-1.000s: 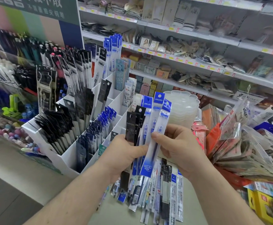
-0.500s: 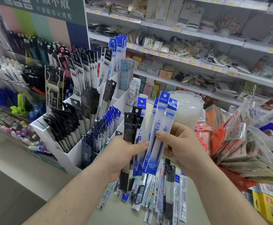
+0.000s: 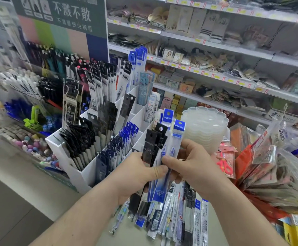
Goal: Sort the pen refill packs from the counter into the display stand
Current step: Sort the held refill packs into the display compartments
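Lying loose: refill packs [image 3: 183, 215] on counter [image 3: 20, 201] | shop shelves [image 3: 215, 43] behind

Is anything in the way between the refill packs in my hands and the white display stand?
Nothing visible. The held refill packs, gripped by the left hand and right hand, sit just right of the display stand, with open air up to its compartments.
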Available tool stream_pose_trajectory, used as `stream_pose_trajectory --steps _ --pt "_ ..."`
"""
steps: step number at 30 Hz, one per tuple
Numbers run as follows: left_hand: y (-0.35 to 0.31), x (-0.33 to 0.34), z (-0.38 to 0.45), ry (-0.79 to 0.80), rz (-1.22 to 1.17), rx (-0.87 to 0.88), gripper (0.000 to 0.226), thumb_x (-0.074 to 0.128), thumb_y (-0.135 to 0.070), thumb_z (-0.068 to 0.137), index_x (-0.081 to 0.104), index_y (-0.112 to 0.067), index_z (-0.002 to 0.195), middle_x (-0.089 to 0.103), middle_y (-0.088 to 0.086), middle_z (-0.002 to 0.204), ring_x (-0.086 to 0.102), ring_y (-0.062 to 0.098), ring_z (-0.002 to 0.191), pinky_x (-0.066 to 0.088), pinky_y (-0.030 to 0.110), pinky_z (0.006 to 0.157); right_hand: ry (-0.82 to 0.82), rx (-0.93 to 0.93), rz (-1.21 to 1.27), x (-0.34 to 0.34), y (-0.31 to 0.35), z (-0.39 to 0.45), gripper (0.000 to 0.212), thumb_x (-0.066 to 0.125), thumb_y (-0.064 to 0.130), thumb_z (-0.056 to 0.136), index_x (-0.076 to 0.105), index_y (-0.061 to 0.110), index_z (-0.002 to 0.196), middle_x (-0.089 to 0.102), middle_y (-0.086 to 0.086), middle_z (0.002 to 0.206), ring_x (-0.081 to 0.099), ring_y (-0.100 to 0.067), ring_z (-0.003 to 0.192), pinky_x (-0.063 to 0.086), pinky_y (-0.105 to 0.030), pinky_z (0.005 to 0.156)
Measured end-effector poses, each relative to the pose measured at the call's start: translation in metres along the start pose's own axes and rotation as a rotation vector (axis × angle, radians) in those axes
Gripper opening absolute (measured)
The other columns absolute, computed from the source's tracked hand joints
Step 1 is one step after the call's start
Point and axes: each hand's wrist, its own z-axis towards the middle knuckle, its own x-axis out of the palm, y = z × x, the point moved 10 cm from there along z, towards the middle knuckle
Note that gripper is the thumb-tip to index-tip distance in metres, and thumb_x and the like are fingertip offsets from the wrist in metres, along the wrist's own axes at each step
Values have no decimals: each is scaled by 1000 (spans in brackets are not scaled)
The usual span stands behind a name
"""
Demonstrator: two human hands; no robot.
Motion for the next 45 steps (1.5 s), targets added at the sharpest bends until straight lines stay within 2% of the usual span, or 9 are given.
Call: stream_pose_trajectory --steps 3,6,8,16,20,24,29,35,45 --pt "-5 -4 -4 7 -19 -21 16 72 -35 86 76 -22 93 76 3 82 71 19 76 56 36 60 54 -18 -14 2 7 4 10 67 5 91 67 11 99 70 -16 72 63 -23 53 53 -29 50" --pt "-9 -8 -6 12 2 -32 18 76 -42 77 76 -27 87 71 11 83 62 29 76 48 34 57 141 -10 -12 12 10 6 10 58 4 98 67 0 96 68 -17 75 64 -23 58 56 -31 55" --pt "-10 -11 -4 33 15 -41 32 81 -38 78 73 -12 95 69 20 90 59 32 81 46 38 62 168 -18 -25 19 13 9 8 60 1 96 66 -2 93 66 -15 74 63 -23 56 55 -31 54" --pt "-41 -29 2 -57 74 -11 41 71 -48 70 70 -14 92 69 5 77 55 21 68 38 23 44 327 43 113 32 34 41 10 71 3 84 69 7 76 66 -8 67 45 -14 48 31 -24 46" --pt "-54 -74 2 -471 -16 67 31 72 -38 85 62 -9 81 65 -1 59 64 19 55 39 25 44 48 72 269 -3 54 82 14 61 -2 92 63 8 82 57 -2 59 45 -9 43 40 -18 43" --pt "-69 -89 -4 -609 -136 151 10 64 -26 95 70 -18 94 77 5 92 75 12 81 41 21 42 -218 -30 264 -33 90 124 5 61 5 95 58 8 92 54 -5 68 49 -8 42 44 -24 53" --pt "-83 -89 -7 -623 -241 222 9 61 -17 97 70 -20 95 78 -5 86 75 16 77 41 19 41 -330 -181 114 -20 133 161 14 62 11 95 59 19 84 70 -9 86 65 -17 62 62 -31 66" --pt "-86 -96 -7 -629 -239 239 10 60 -15 97 70 -18 95 77 -1 84 74 16 71 42 19 42 -465 -149 -8 -11 131 205 15 64 12 89 64 16 75 74 -13 81 69 -15 52 62 -33 59" --pt "-77 -101 -4 -590 -247 222 19 63 -12 95 70 -19 79 70 1 66 56 12 47 43 22 44 -443 -207 -145 18 134 227 22 65 19 90 63 18 68 72 -7 77 74 -25 69 63 -45 66"
